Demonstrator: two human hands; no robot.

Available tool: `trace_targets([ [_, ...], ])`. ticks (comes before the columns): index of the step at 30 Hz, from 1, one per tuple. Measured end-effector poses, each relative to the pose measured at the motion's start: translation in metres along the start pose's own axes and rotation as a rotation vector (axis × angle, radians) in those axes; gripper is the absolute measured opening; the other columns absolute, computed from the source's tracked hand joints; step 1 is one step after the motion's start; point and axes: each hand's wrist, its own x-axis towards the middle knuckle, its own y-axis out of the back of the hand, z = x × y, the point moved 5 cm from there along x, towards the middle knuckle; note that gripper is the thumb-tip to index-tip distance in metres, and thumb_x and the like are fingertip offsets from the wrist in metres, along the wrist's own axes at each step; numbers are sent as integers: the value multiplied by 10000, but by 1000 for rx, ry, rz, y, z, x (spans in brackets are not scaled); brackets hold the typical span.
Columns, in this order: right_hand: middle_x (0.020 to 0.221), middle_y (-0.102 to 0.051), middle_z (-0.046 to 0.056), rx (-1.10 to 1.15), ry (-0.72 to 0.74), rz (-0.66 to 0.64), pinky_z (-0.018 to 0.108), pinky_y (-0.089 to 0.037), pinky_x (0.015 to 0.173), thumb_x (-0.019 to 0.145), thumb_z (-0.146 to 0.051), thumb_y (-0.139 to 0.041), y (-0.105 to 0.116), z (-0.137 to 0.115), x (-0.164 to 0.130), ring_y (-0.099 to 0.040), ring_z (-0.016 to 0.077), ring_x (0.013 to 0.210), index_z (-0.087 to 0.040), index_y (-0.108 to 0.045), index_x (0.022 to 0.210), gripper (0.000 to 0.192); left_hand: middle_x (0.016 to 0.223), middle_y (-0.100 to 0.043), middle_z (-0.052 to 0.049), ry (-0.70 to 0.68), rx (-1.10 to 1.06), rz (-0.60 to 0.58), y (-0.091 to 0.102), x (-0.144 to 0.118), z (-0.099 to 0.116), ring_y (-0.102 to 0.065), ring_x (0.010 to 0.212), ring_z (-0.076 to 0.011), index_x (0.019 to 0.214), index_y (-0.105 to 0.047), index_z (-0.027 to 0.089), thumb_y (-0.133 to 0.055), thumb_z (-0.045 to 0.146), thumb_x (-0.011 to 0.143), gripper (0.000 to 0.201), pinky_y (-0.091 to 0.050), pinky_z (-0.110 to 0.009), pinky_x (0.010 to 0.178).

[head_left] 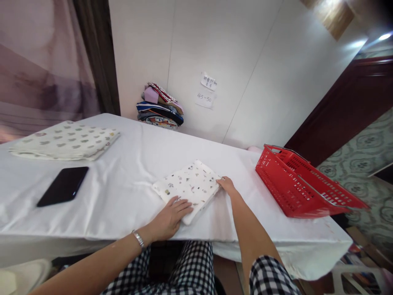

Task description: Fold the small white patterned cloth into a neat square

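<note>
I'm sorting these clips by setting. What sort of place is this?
Probably a small indoor workroom for folding cloth: a long table under a white sheet, a small folded spotted cloth beneath both hands, a pile of folded colourful fabrics by the wall, and a red plastic basket.
</note>
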Motion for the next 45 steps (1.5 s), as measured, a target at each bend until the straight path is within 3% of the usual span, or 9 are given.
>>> trace_targets([
  [6, 816, -683, 41, 270, -57, -45, 245, -494, 584, 641, -243, -608, -1, 2, -8, -648, 180, 720, -160, -579, 1032, 400, 1375, -479, -57, 12, -61, 11, 5, -1, 2, -391, 1292, -256, 1349, -412, 259, -519, 137, 690, 679, -174, -536, 1115],
  [11, 823, -671, 37, 453, -97, -12, 251, -514, 568, 632, -188, -604, 1, -4, -11, -643, 167, 693, -156, -509, 1144, 522, 1380, -471, -78, 16, -79, 3, 6, -2, 2, -391, 1291, -275, 1353, -401, 259, -603, 270, 721, 664, -160, -543, 1109],
  [16, 820, -648, 39, 540, -87, 12, 275, -530, 571, 619, -125, -612, 15, -33, -10, -622, 154, 656, -163, -511, 1149, 540, 1391, -454, -83, 37, -59, 8, 1, -2, -1, -388, 1289, -260, 1375, -360, 249, -637, 302, 713, 719, -171, -520, 1110],
  [24, 945, -597, 37, 544, 16, 52, 252, -521, 541, 603, -102, -611, 35, -83, -20, -579, 112, 626, -198, -538, 1143, 553, 1352, -474, -106, 164, 35, 89, -3, 6, 4, -402, 1249, -273, 1346, -391, 193, -613, 200, 656, 725, -246, -475, 1081],
  [31, 921, -578, 28, 541, 46, 75, 225, -504, 509, 576, -99, -605, 51, -95, -40, -568, 108, 619, -185, -563, 1110, 543, 1171, -581, -94, 137, 39, 165, -6, 8, 6, -508, 1108, -242, 1236, -497, 196, -496, 20, 633, 629, -351, -446, 1016],
  [34, 914, -577, 31, 545, 59, 88, 222, -494, 492, 566, -103, -615, 64, -96, -49, -565, 110, 612, -172, -579, 1092, 532, 1117, -615, -80, 137, -29, 237, 5, 7, 7, -557, 1038, -221, 1161, -543, 204, -490, 44, 691, 499, -430, -396, 946],
  [38, 864, -591, 23, 555, 93, 122, 221, -476, 481, 576, -111, -616, 96, -108, -51, -558, 109, 597, -151, -595, 1080, 506, 1065, -633, -34, 259, -315, 345, 42, 13, 17, -589, 962, -169, 1101, -554, 210, -483, 97, 727, 398, -476, -290, 861],
  [42, 701, -590, -17, 578, 166, 189, 211, -449, 466, 561, -100, -635, 125, -143, -40, -532, 103, 543, -142, -614, 1042, 484, 967, -664, -22, 383, -609, 497, 82, 32, 25, -605, 920, -173, 1048, -596, 183, -489, 191, 776, 293, -486, -284, 831],
  [45, 764, -614, -4, 628, 244, 209, 217, -460, 499, 610, -163, -663, 121, -180, -27, -548, 103, 577, -160, -602, 1077, 471, 1036, -676, -57, 497, -852, 653, 92, 40, 2, -589, 1030, -229, 1026, -637, 156, -578, 321, 760, 319, -459, -334, 919],
])
